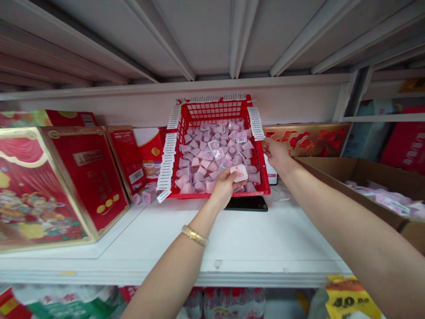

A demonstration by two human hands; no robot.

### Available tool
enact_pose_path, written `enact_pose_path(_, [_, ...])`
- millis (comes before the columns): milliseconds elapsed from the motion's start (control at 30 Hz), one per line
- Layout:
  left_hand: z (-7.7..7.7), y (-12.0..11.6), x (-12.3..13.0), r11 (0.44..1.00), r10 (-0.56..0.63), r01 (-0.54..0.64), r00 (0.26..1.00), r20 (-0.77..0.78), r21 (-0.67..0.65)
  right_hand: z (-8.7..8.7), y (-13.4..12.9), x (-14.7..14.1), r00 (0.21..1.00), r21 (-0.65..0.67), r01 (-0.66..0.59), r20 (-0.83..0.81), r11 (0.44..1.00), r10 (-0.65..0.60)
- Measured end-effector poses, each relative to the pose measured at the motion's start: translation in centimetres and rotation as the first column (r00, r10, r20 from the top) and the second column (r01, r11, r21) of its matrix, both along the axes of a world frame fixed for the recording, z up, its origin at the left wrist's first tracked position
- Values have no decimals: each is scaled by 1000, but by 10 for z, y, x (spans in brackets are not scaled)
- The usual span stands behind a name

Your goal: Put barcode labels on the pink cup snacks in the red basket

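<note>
A red plastic basket [217, 195] holds many small pale pink and lilac cups [212, 155]. White barcode stickers [169, 155] line its left, back and right rims. Over the basket's front part, my left hand [224, 184] pinches one small pink cup [239, 173], its printed lid facing up. At the right rim, beside the strip of stickers [255, 124], my right hand [275, 153] has its fingers drawn together. Whatever those fingertips hold, if anything, is too small to make out.
Red and gold gift boxes [89, 177] stand at the left, with loose cups [146, 195] beside them. A dark phone [247, 203] lies under the basket's front edge. An open cardboard box [322, 165] with more cups is at the right. Metal shelf beams [212, 40] run overhead.
</note>
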State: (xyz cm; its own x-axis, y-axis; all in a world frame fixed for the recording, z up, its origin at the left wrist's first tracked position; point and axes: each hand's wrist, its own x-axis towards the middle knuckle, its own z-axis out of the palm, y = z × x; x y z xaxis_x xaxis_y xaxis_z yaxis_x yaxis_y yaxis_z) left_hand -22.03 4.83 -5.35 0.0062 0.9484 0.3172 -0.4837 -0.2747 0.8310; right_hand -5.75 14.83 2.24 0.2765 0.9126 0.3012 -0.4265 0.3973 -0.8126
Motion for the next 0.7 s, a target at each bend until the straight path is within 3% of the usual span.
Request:
enact_pose_path(133, [0, -1, 0, 1000, -5, 5, 1000, -2, -11, -12, -35, -6, 996, 8, -30, -88, 1000, 30])
enact_pose_path(333, [2, -5, 1, 1000, -9, 10, 999, -42, 22, -61, -86, -24, 973, 27, -205, -104, 978, 207])
enact_pose_path(467, [3, -8, 2, 998, -18, 23, 995, -94, 56, -78, -95, -31, 960, 32, -262, -99, 965, 264])
enact_pose_path(700, [-2, -5, 4, 995, 20, -4, 986, -164, 97, -81, -98, -35, 966, 53, -239, -85, 970, 243])
